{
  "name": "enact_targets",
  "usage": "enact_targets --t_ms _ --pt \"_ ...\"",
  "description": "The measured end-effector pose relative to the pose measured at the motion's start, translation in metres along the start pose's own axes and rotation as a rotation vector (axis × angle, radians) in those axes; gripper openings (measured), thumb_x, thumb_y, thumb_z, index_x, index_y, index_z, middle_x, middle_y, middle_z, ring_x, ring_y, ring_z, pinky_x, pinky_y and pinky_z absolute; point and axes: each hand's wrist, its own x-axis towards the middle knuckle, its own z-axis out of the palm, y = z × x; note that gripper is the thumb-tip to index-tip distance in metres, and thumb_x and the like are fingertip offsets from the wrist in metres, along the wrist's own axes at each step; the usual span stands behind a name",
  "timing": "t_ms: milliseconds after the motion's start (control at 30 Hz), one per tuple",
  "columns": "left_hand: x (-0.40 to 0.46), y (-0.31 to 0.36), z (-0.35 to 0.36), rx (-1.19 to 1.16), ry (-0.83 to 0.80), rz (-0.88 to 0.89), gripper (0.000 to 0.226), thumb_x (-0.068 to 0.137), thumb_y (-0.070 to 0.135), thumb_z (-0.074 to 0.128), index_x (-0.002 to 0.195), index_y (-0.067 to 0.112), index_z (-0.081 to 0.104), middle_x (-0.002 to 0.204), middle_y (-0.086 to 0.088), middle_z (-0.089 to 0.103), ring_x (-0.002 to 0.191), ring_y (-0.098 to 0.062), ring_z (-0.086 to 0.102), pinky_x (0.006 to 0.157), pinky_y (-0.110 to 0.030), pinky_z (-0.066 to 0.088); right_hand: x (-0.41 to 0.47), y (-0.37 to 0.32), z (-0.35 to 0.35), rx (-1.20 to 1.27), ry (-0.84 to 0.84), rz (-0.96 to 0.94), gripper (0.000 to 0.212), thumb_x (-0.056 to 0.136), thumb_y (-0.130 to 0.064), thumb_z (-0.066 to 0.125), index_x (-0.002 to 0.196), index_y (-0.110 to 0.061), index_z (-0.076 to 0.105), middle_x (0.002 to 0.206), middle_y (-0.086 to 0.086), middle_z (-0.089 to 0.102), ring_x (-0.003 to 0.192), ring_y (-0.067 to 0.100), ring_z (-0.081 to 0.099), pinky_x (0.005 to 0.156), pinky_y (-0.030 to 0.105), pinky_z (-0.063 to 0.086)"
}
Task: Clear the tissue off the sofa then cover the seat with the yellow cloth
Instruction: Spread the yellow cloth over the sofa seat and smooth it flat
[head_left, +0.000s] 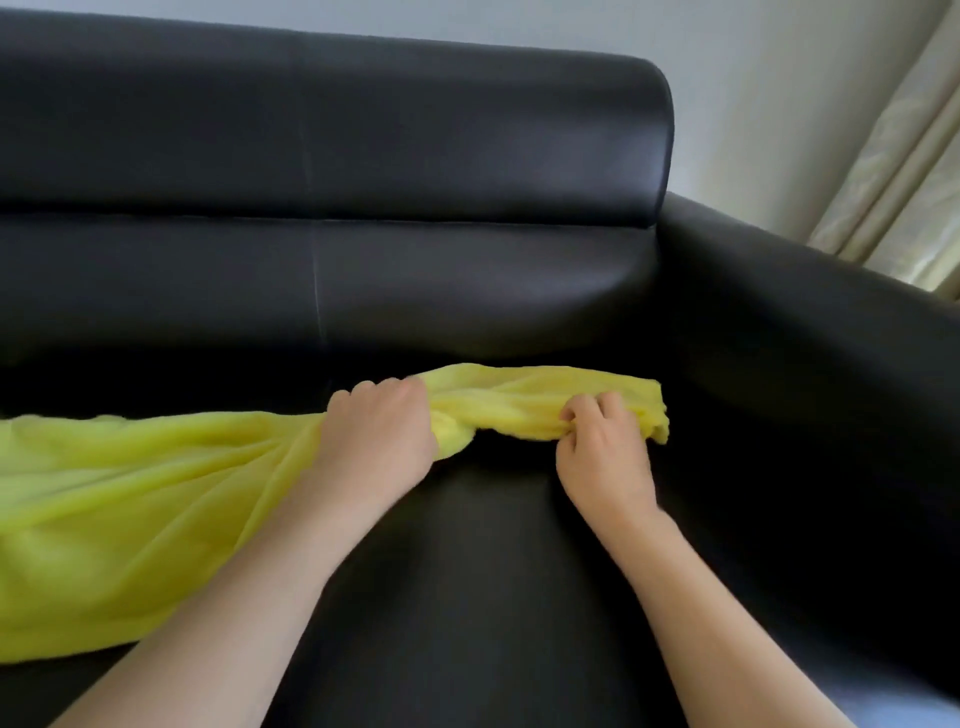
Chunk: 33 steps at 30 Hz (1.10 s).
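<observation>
A yellow cloth (130, 499) lies across the left part of the black sofa's seat (467, 597) and runs in a bunched strip to the right, near the backrest. My left hand (379, 436) grips the bunched cloth at the middle of the seat. My right hand (605, 447) pinches the strip near its right end, a little short of the armrest. The part of the cloth between my hands is twisted and lifted off the seat. No tissue is in view.
The sofa's black backrest (337, 156) runs along the back, and its right armrest (805, 364) curves forward. A pale wall and a light curtain (904, 171) stand behind on the right.
</observation>
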Motion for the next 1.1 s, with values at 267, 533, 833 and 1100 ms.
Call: enact_targets --t_ms 267,533,833,1100 --pt "0.009 -0.036 -0.065 -1.046 -0.122 -0.047 0.015 0.093 0.012 0.056 0.091 0.012 0.071 0.092 -0.007 0.072 0.091 -0.025 0.066 0.087 -0.045 0.052 -0.009 -0.075 -0.01 0.474 -0.546 0.083 0.012 0.089 -0.035 0.058 0.088 -0.023 0.058 0.082 -0.002 0.067 0.068 0.012 0.063 0.058 0.032 0.054" --pt "-0.004 -0.04 -0.055 -1.057 -0.023 0.053 0.013 0.089 0.011 0.066 0.089 0.019 0.077 0.079 -0.001 0.073 0.074 -0.015 0.069 0.074 -0.032 0.058 -0.011 -0.09 -0.007 1.301 -0.782 0.013 0.042 0.092 -0.014 0.061 0.133 -0.024 0.052 0.127 -0.009 0.063 0.117 0.008 0.059 0.1 0.032 0.048" --pt "0.002 -0.043 -0.055 -0.685 0.291 0.063 0.019 0.093 0.019 0.058 0.092 0.031 0.073 0.06 0.016 0.062 0.062 -0.001 0.057 0.058 -0.017 0.042 -0.012 -0.099 0.011 1.191 -0.704 0.172 0.03 0.095 -0.029 0.049 0.114 -0.013 0.067 0.114 0.003 0.07 0.109 0.021 0.065 0.102 0.044 0.047" --pt "-0.023 -0.061 -0.079 -0.145 -0.527 -0.015 0.059 0.077 0.056 0.061 0.125 0.039 0.033 0.123 0.015 0.039 0.112 -0.015 0.044 0.092 -0.037 0.043 0.01 -0.079 -0.055 1.673 -0.67 0.438 0.038 0.098 -0.028 0.043 0.1 -0.004 0.072 0.1 0.014 0.073 0.09 0.027 0.071 0.076 0.036 0.054"
